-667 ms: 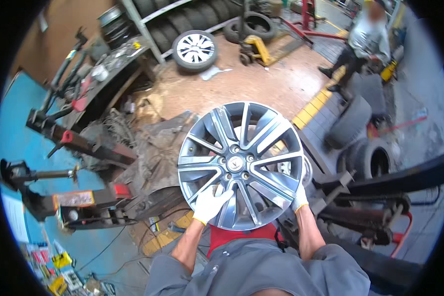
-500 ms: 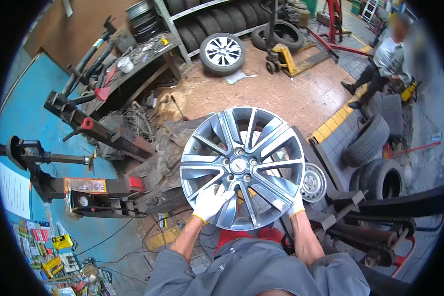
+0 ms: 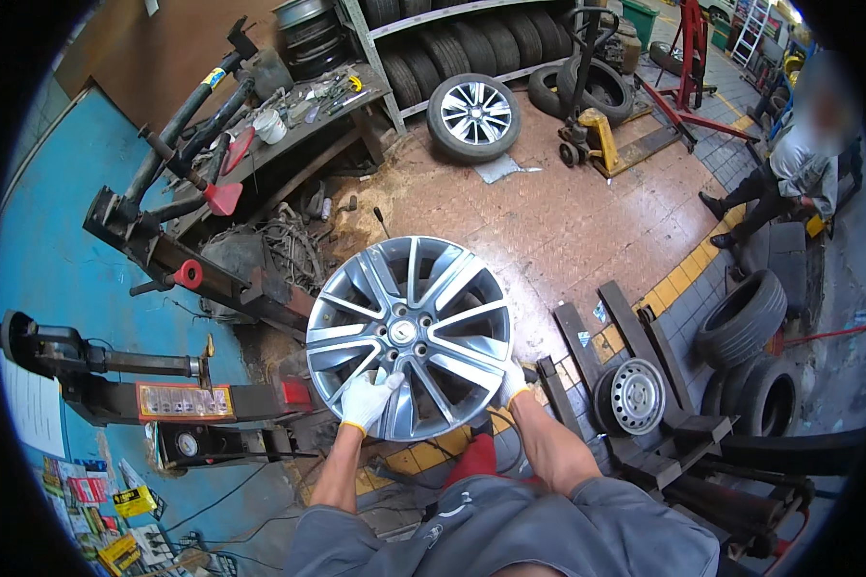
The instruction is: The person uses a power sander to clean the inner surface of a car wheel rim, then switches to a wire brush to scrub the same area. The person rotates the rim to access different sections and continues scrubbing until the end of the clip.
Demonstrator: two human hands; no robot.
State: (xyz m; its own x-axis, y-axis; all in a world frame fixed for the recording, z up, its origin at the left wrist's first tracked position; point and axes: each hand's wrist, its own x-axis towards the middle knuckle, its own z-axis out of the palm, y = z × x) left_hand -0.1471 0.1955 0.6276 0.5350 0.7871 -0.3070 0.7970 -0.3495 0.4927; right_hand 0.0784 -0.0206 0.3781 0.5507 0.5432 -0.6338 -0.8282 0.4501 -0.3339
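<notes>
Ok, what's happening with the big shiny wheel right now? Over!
Left hand and right hand, both gloved, grip the alloy wheel at its lower rim. Wheel held up, face toward camera. Steel wheel and tyres on floor nearby.

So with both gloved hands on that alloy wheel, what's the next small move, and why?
Probably keep it level and carry it on. The left hand and right hand grip only the near rim of the alloy wheel, which is held off the floor, with clutter around.

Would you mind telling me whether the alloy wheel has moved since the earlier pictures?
Cannot tell. The head camera itself swung, so the alloy wheel only appears shifted; both gloved hands grip its lower rim as before, and it keeps roughly its place beside the small steel wheel.
</notes>
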